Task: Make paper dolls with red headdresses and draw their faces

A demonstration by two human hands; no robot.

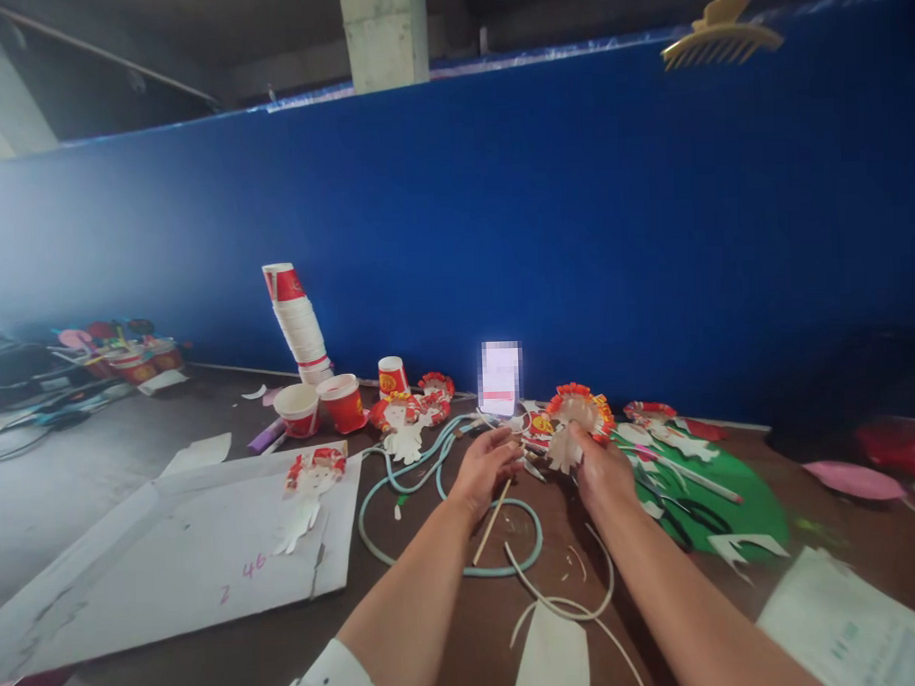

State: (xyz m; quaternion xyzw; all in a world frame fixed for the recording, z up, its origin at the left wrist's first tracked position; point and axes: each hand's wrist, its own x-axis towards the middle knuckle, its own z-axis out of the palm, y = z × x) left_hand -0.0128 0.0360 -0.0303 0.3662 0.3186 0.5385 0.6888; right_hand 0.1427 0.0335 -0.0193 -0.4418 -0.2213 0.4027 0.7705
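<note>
Holds a thin wooden stick (493,522) in the left hand (486,467), fingers pinched on its upper end, and clamps the right hand (598,470) on a white paper-cup doll with a red fringed rim (576,414), both towards the far edge of the brown table (467,628). Works hemmed in by a looped pale-teal tube (466,573) under the left wrist and a green paper sheet (755,508) just right (black scissors (693,520) on it, blurred), with a leaning stack of red-and-white paper cups (299,324) farther left.

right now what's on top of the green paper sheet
On the green paper sheet lie black-handled scissors, a thin stick and white scraps; the right hand hides its left edge.
</note>
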